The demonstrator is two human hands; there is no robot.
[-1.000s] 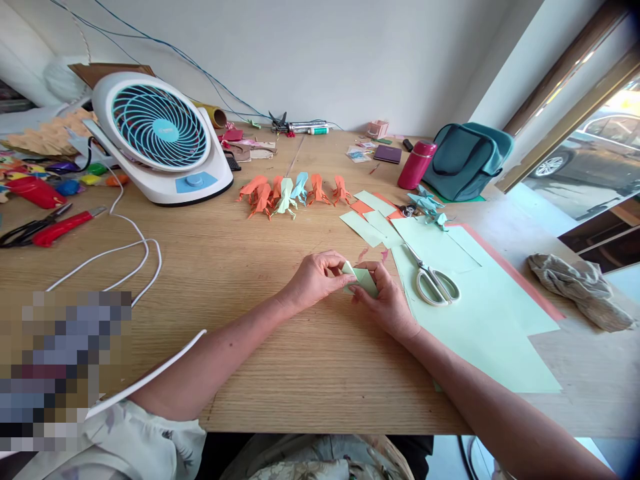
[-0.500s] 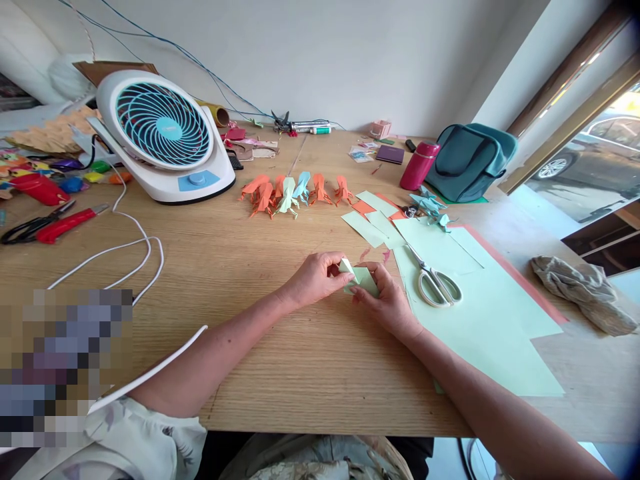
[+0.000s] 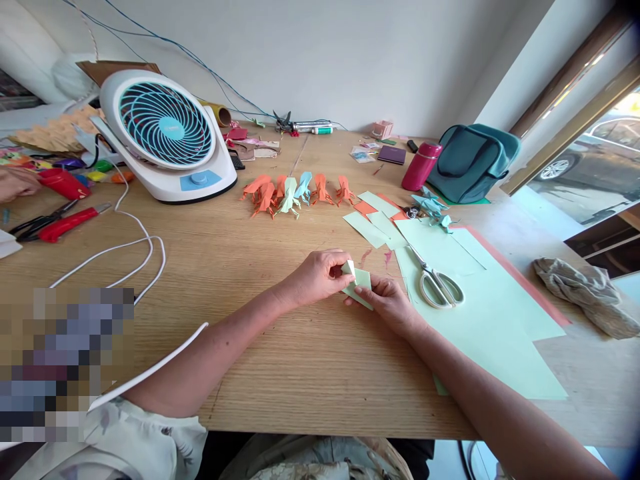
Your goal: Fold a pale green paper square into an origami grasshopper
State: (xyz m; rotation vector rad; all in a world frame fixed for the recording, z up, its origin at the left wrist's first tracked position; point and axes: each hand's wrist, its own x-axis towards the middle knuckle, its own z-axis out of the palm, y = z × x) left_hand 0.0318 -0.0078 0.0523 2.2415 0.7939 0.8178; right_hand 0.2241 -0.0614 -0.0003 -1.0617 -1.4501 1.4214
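A small folded piece of pale green paper (image 3: 362,285) is held between both hands over the table. My left hand (image 3: 325,273) pinches its raised, pointed flap between thumb and fingers. On the flat part to the right, my right hand (image 3: 387,300) presses with the thumb on top and the fingers beneath. White-handled scissors (image 3: 441,288) lie to the right on large pale green sheets (image 3: 493,333). Beyond my hands stands a row of folded paper figures: orange ones (image 3: 321,189), a pale green one (image 3: 289,196) and a light blue one (image 3: 304,187).
A white and blue fan (image 3: 167,133) stands back left, its cable (image 3: 146,240) looping over the table. Red-handled pliers (image 3: 73,223) lie left, near another person's hand (image 3: 17,183). At the back right are a pink bottle (image 3: 421,167), a teal bag (image 3: 473,163) and cut paper strips (image 3: 367,229).
My right hand has shifted its hold, and the paper's flat part has turned and shows more of its face. Another person's hand has come into view at the far left.
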